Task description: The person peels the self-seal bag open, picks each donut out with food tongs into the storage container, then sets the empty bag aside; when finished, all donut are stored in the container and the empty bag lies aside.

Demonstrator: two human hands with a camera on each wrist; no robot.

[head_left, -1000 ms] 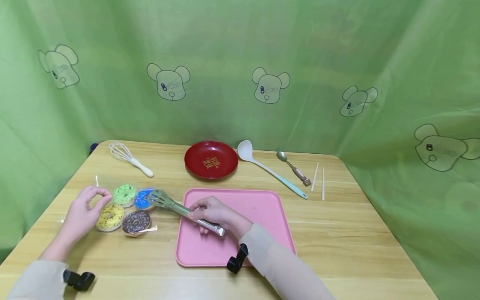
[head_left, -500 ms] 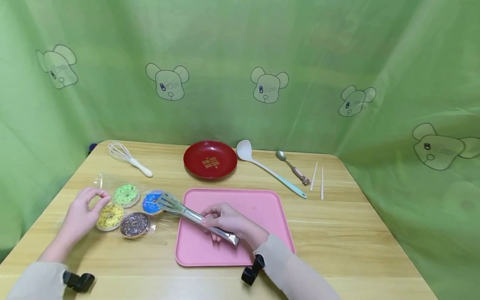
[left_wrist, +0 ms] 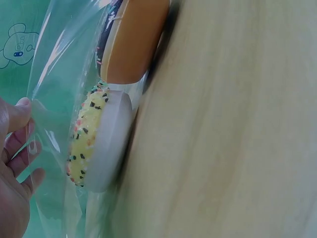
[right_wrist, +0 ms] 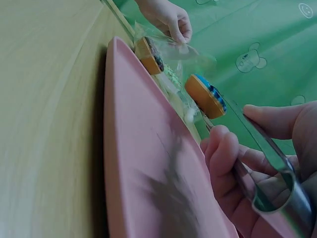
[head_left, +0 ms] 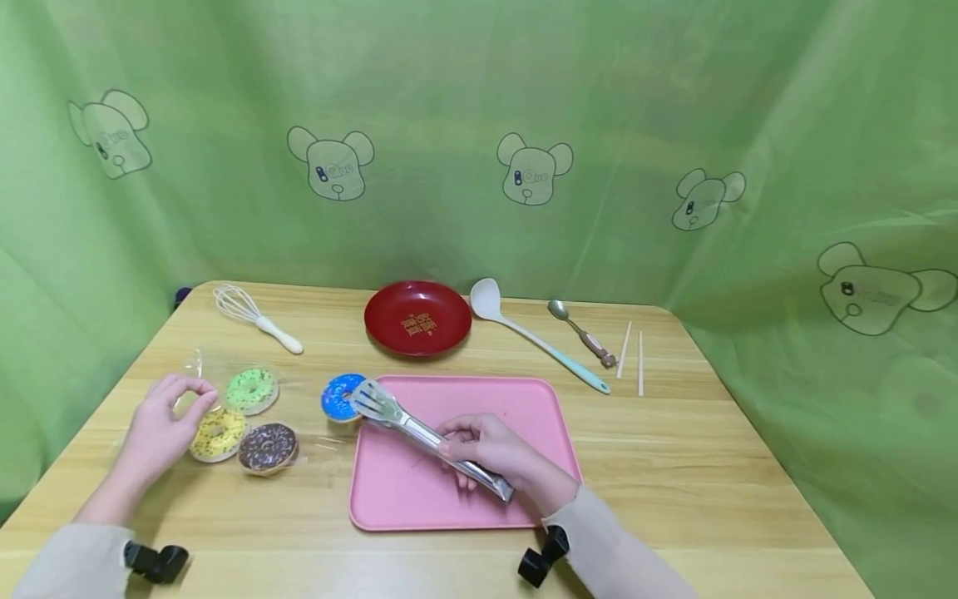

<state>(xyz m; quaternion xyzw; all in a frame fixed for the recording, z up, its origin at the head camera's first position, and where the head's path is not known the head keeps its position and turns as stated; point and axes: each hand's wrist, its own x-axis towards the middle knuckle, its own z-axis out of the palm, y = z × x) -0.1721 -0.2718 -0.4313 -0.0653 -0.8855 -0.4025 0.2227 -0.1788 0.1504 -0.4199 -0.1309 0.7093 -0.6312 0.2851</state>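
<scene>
My right hand (head_left: 490, 449) grips metal tongs (head_left: 419, 433) over the pink tray (head_left: 524, 399). The tong tips clamp a blue-iced donut (head_left: 340, 397) just off the tray's left edge; in the right wrist view the blue donut (right_wrist: 205, 96) hangs above the table. My left hand (head_left: 160, 424) pinches a clear plastic bag (head_left: 196, 364) at the left. The yellow donut (head_left: 219, 433), green donut (head_left: 251, 389) and chocolate donut (head_left: 268, 448) lie by it. In the left wrist view the fingers (left_wrist: 17, 144) hold the bag film (left_wrist: 59, 79) beside the yellow donut (left_wrist: 96, 141).
At the back of the wooden table stand a red plate (head_left: 417, 317), a whisk (head_left: 254, 319), a white ladle (head_left: 527, 333), a spoon (head_left: 584, 334) and chopsticks (head_left: 632, 362). Green cloth hangs behind and at both sides.
My right hand has drawn the tongs to the right, carrying the blue donut away from the other three toward the tray's left edge. The left hand has stayed on the bag.
</scene>
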